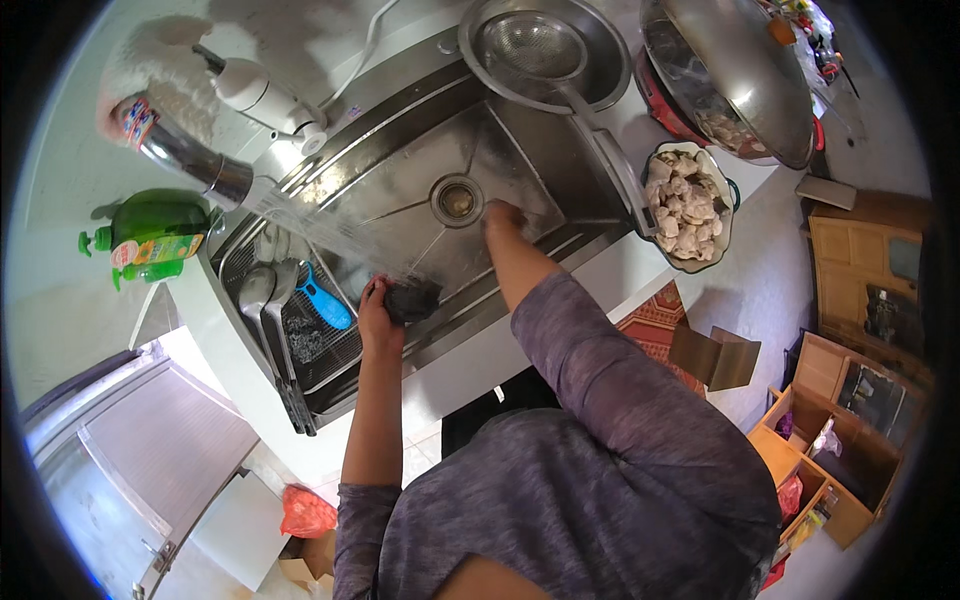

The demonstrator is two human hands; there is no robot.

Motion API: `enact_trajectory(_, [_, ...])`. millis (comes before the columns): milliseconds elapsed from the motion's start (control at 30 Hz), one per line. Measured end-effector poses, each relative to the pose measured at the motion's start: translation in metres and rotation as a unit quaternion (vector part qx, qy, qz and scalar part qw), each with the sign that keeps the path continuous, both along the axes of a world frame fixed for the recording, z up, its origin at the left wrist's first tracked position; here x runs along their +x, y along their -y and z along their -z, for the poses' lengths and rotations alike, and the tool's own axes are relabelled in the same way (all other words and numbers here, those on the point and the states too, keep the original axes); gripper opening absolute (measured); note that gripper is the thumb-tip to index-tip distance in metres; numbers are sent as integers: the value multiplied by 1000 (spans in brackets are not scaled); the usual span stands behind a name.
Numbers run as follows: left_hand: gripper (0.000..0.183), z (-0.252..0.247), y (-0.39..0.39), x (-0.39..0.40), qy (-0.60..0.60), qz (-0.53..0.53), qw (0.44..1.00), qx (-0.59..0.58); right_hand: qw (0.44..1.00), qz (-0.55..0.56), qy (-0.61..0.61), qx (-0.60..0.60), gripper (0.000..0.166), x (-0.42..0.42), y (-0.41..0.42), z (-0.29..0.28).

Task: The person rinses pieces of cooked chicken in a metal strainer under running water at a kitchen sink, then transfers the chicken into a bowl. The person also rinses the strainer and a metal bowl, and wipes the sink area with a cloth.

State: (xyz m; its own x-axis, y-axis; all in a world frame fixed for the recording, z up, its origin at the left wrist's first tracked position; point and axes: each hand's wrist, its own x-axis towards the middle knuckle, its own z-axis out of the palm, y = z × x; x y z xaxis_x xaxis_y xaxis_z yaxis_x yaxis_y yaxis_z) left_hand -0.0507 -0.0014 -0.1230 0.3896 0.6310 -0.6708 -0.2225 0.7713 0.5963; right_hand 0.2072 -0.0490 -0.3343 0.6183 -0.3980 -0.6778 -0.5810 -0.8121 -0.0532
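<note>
My left hand point(380, 315) grips a dark, bunched, cloth-like thing point(414, 300) at the near left side of the stainless steel sink point(405, 195). A spray of water point(330, 229) from the chrome faucet point(199, 161) falls onto it. Over the basin floor, just right of the drain point(457, 201), is my right hand point(504, 217). Its fingers are blurred and mostly hidden, so I cannot tell whether they hold anything. Something pale lies in the drain opening.
Left of the basin, a wire rack point(330, 360) holds ladles point(259, 285), a blue-handled utensil point(324, 300) and a steel scourer point(304, 339). Green soap bottles point(157, 229) stand behind. On the right are a long-handled strainer point(536, 45), a steel bowl point(611, 71), a dish of meat pieces point(686, 206) and a lidded pan point(739, 82).
</note>
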Motion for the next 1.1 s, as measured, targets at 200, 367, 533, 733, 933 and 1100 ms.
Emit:
enact_trajectory(200, [15,-4,3,-10,-8,-56,998,-25,974,-50,46,216,62,-27,-31,-133])
enact_trajectory(367, [16,2,2,-11,-10,-42,999,-26,996,-37,55,-59,53,34,34,-103])
enact_trajectory(533, [16,-5,6,-6,-1,-57,998,-38,928,-355,-13,-115,43,32,29,-81])
enact_trajectory(733, [22,-9,7,2,4,-52,998,-21,833,-538,24,126,40,-15,-17,-49])
enact_trajectory(933, [23,-2,1,-3,34,-69,997,-8,878,61,-100,465,43,-54,-28,-88])
enact_trajectory(1100, [21,-6,1,6,52,-85,995,-17,748,260,-215,571,41,-65,-11,-120])
